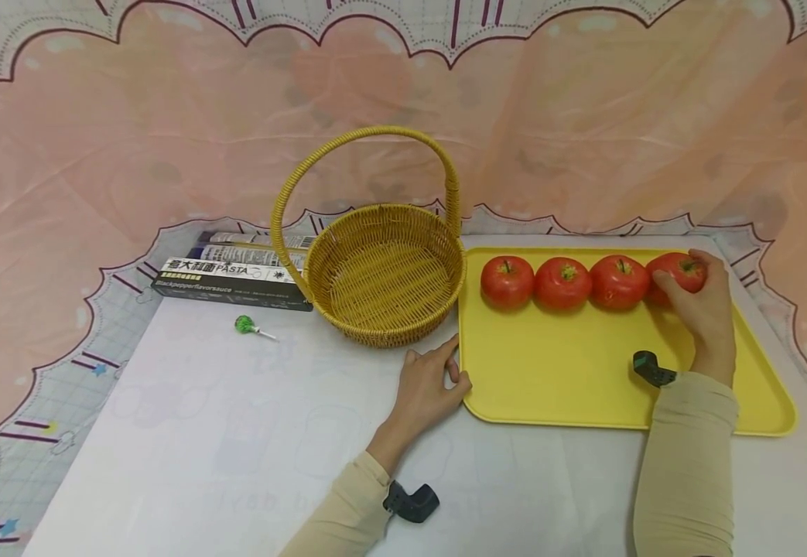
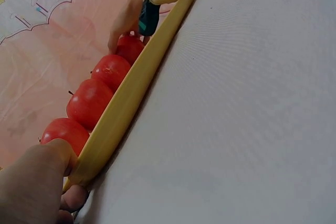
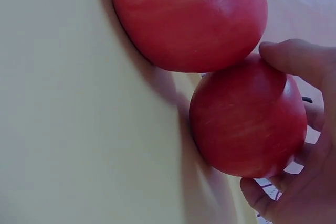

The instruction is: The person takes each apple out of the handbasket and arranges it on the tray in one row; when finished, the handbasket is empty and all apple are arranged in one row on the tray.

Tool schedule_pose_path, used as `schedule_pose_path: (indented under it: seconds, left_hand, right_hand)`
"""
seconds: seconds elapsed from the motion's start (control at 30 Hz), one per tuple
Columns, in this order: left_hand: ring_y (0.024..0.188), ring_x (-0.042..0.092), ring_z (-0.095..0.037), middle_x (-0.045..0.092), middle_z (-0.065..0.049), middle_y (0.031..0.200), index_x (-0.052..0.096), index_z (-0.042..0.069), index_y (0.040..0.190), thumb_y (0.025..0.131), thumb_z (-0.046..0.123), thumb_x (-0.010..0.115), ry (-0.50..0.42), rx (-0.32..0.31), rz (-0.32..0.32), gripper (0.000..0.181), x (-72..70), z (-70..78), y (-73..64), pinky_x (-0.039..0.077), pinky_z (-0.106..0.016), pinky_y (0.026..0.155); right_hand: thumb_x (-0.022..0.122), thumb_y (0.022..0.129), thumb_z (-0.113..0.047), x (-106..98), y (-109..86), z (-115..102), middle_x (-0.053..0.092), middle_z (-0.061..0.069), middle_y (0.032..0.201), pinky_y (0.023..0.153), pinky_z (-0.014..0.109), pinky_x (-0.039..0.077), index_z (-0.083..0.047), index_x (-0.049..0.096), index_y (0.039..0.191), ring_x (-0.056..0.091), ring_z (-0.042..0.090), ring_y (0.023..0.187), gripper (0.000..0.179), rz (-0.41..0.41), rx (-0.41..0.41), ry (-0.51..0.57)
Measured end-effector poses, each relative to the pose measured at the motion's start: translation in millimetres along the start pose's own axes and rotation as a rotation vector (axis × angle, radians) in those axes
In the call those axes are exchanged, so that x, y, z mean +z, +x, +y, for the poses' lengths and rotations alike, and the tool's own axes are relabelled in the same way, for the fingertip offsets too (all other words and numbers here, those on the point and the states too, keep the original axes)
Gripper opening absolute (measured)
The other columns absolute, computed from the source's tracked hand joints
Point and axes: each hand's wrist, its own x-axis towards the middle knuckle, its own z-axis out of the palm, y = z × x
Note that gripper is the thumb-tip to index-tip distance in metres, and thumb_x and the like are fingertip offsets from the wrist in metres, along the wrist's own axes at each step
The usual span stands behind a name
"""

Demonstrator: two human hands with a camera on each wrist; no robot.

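Observation:
My right hand (image 1: 712,313) grips the rightmost red apple (image 1: 675,267), which sits at the back right of a yellow tray (image 1: 549,371). In the right wrist view, thumb and fingers wrap that apple (image 3: 247,121), which touches the neighbouring apple (image 3: 191,19). Several red apples stand in a row along the tray's back edge, the leftmost apple (image 1: 507,282) near the basket. My left hand (image 1: 427,391) holds the tray's left rim near the front corner. The left wrist view shows its digits on both sides of the rim (image 2: 123,111).
A yellow wicker basket (image 1: 389,329) with a tall handle stands just left of the tray. A pasta box (image 1: 232,286) and packaged tubes (image 1: 250,254) lie further left. A green lollipop (image 1: 244,324) lies before them on the white table (image 1: 236,433). Patterned cloth hangs behind.

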Motion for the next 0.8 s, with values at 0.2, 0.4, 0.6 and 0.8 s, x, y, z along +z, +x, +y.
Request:
schedule_pose_path:
  seconds: [0.2,0.4,0.6,0.8]
  left_hand:
    - [0.055,0.040,-0.002,0.054,0.015,0.062,0.057,0.008,0.130,0.079,0.022,0.058,-0.003,-0.001,0.000,0.053,-0.3,0.6,0.3,0.026,-0.024,0.072]
    - [0.055,0.039,-0.003,0.055,0.014,0.063,0.057,0.008,0.130,0.079,0.022,0.058,-0.005,0.000,0.000,0.053,-1.2,1.3,0.1,0.026,-0.024,0.072]
    - [0.055,0.040,-0.002,0.055,0.015,0.063,0.057,0.008,0.130,0.080,0.022,0.058,-0.004,0.001,0.003,0.053,-1.7,1.6,-0.6,0.025,-0.024,0.072]
    - [0.054,0.039,-0.003,0.055,0.014,0.063,0.053,0.007,0.134,0.081,0.024,0.059,-0.005,-0.007,-0.002,0.056,-2.2,2.3,-0.9,0.026,-0.024,0.072]
  right_hand:
    - [0.049,0.090,-0.049,-2.0,-0.9,0.6,0.011,0.023,0.155,0.112,0.056,0.019,-0.028,0.012,0.152,0.021,0.041,0.134,0.075,-0.014,-0.023,-0.011]
    - [0.048,0.091,-0.045,-0.9,-0.1,-1.6,0.009,0.025,0.152,0.113,0.054,0.019,-0.025,0.012,0.152,0.020,0.043,0.134,0.074,-0.009,-0.038,-0.002]
    - [0.048,0.091,-0.043,0.7,0.1,-2.4,0.009,0.024,0.151,0.114,0.051,0.019,-0.027,0.012,0.152,0.021,0.041,0.134,0.073,-0.003,-0.031,0.017]
    - [0.048,0.092,-0.041,1.7,-0.4,-2.3,0.009,0.024,0.152,0.114,0.051,0.019,-0.025,0.013,0.152,0.021,0.042,0.135,0.072,0.007,-0.038,0.018]
